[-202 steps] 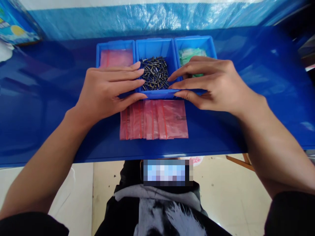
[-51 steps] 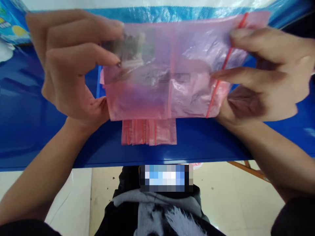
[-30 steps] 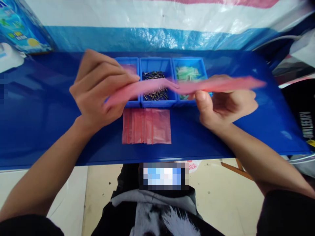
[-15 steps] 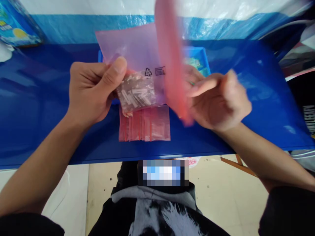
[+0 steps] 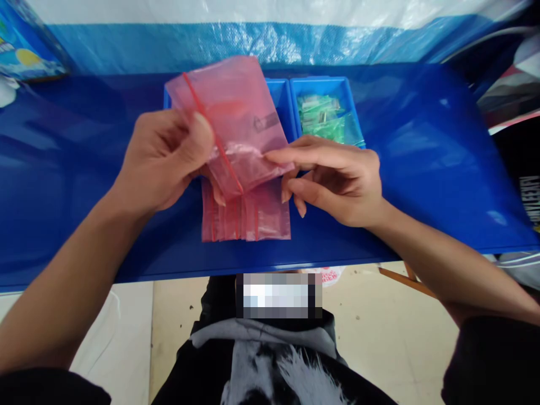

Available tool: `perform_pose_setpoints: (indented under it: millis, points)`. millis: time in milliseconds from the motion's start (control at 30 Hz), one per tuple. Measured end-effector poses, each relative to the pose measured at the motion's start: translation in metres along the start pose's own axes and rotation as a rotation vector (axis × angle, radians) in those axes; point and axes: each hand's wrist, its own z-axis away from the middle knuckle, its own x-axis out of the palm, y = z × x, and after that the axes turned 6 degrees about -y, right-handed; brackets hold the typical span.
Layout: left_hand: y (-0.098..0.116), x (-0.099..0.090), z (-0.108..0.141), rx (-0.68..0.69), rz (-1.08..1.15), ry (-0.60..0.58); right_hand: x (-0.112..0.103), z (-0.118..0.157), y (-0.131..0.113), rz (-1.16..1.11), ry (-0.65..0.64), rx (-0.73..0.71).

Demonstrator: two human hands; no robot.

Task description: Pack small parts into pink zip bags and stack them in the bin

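Observation:
My left hand [image 5: 164, 163] is closed on a pink zip bag [image 5: 248, 90], thumb on top and fingers underneath. The bag is folded over on itself, its red zip line running slantwise past the thumb. The small clear bag of white pieces is hidden under the pink film. My right hand [image 5: 341, 180] is at the bag's right edge. Its index finger lies along the folded film, with the thumb apart below. Under the held bag, a row of overlapping pink zip bags [image 5: 270, 219] lies on the blue table.
Behind my hands stand two blue trays, the right tray [image 5: 352, 107] with several green-tinted bags [image 5: 323, 121] in it. A printed blue packet [image 5: 29, 50] is at the far left. The blue table [image 5: 422, 197] ends just in front of my lap.
The raised pink flap has come down leftward over the small clear bag, covering it. My right hand has moved left and now touches the folded film.

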Motion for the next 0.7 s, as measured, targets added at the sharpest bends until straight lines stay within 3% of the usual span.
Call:
perform_pose_setpoints:
  millis: [67, 167, 233, 300, 367, 467, 533, 633, 700]
  points:
    - [-0.001, -0.008, -0.011, 0.164, -0.119, 0.001, 0.000, 0.001, -0.001, -0.004, -0.003, -0.001]
    - [-0.016, -0.044, -0.032, 0.413, -0.377, 0.055, 0.000, 0.001, -0.002, 0.002, 0.015, -0.014]
    - [-0.028, -0.072, -0.040, 0.448, -0.617, 0.047, 0.001, 0.000, -0.002, 0.043, 0.034, -0.038]
    - [-0.034, -0.089, -0.041, 0.387, -0.843, 0.072, 0.003, 0.000, -0.001, 0.115, 0.042, -0.061]
    - [-0.030, -0.089, -0.035, 0.290, -1.033, 0.067, 0.004, 0.000, 0.000, 0.184, 0.043, -0.099]
    - [-0.009, -0.074, -0.026, 0.175, -1.195, 0.017, 0.006, 0.000, 0.001, 0.240, 0.035, -0.141]
    - [0.007, -0.067, -0.024, 0.157, -1.193, -0.113, 0.006, 0.000, 0.001, 0.256, 0.024, -0.129]
    - [0.022, -0.067, -0.025, 0.083, -1.125, -0.419, 0.006, 0.001, -0.002, 0.267, 0.015, -0.117]
    - [0.025, -0.071, -0.026, 0.078, -1.111, -0.505, 0.006, 0.001, -0.003, 0.271, 0.018, -0.132]
